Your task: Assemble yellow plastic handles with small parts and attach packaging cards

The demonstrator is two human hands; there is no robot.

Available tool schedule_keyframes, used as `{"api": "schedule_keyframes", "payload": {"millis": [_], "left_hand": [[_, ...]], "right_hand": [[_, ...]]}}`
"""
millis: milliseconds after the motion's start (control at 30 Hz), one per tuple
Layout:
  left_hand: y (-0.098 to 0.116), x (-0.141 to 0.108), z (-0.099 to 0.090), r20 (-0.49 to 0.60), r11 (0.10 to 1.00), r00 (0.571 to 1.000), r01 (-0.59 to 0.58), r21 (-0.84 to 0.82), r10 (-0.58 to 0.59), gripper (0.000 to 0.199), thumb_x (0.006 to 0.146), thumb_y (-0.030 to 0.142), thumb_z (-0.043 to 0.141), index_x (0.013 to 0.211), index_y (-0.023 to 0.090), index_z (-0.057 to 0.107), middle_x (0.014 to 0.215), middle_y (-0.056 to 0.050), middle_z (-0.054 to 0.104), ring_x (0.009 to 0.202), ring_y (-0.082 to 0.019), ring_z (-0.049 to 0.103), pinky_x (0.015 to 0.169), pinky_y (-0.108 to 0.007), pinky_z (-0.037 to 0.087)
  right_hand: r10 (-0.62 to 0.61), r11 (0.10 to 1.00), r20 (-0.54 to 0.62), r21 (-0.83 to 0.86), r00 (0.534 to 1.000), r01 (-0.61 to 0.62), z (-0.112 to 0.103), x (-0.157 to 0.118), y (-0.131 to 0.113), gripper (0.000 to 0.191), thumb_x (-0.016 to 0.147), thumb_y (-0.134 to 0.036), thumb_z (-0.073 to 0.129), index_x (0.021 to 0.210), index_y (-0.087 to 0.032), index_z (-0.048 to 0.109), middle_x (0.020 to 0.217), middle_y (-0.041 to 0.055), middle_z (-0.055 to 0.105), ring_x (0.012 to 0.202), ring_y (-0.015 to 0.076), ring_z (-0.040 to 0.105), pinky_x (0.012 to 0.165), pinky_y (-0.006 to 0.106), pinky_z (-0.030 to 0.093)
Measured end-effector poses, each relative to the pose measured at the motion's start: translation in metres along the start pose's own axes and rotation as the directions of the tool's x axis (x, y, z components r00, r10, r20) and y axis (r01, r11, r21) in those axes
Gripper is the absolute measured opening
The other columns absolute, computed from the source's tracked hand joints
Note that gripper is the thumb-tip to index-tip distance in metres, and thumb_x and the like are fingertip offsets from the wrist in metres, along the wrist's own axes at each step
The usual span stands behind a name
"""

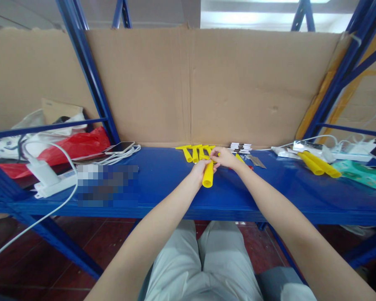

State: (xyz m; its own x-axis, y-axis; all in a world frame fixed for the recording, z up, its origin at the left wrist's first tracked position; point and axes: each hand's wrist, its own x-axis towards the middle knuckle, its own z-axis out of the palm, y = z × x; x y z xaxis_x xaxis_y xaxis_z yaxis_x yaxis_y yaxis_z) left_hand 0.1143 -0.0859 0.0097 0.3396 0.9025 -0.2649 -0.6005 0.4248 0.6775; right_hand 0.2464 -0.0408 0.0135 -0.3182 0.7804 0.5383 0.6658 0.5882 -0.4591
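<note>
Beneath hands, blue tabletop (red floor below)

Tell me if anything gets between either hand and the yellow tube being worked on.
Nothing visible does: the left hand holds the yellow tube, and the right hand is at its far end. The row of yellow pieces lies beyond.

Item, trousers: we record one pair, pale grey with faint green cast, plain cloth, loose cut, soft creases across lap and both thighs. Item, arms: we list two, slim, bare from fingers up past elbows. Item, hands: we count left hand and right hand, both bare.
</note>
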Motion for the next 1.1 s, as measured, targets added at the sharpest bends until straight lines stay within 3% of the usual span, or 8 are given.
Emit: {"api": "schedule_keyframes", "payload": {"millis": [433,667,1100], "left_hand": [[0.001,0.003,-0.002,0.032,1.0,0.999,0.006,0.006,-0.007,0.036,0.088,0.002,0.036,0.116,0.021,0.05,0.091,-0.007,0.063,0.061,-0.012,0.066,0.043,-0.017,0.041],[0.0,0.004,-0.004,0.046,1.0,0.999,0.012,0.026,-0.013,0.035,0.087,0.004,0.045,0.117,0.019,0.05,0.089,-0.007,0.063,0.06,-0.014,0.065,0.044,-0.018,0.041],[0.0,-0.005,0.001,0.046,0.995,0.999,0.01,0.096,-0.014,0.036,0.088,0.002,0.037,0.117,0.02,0.05,0.08,-0.005,0.061,0.055,-0.013,0.065,0.042,-0.017,0.04]], "right_hand": [[-0.077,0.985,0.08,0.16,0.994,0.063,-0.012,-0.003,0.002,0.008,0.071,-0.018,0.063,0.074,-0.015,0.07,0.075,0.0026,0.069,0.071,0.0139,0.061,0.071,0.027,0.048],[-0.08,0.991,0.126,0.115,0.989,0.065,-0.013,0.001,0.008,0.009,0.07,-0.021,0.065,0.069,-0.017,0.073,0.073,0.0028,0.071,0.069,0.015,0.063,0.069,0.026,0.047],[-0.044,0.999,0.067,0.013,0.997,0.044,-0.01,0.002,0.009,0.009,0.07,-0.013,0.065,0.068,-0.017,0.073,0.07,0.0023,0.071,0.066,0.0136,0.062,0.065,0.025,0.047]]}}
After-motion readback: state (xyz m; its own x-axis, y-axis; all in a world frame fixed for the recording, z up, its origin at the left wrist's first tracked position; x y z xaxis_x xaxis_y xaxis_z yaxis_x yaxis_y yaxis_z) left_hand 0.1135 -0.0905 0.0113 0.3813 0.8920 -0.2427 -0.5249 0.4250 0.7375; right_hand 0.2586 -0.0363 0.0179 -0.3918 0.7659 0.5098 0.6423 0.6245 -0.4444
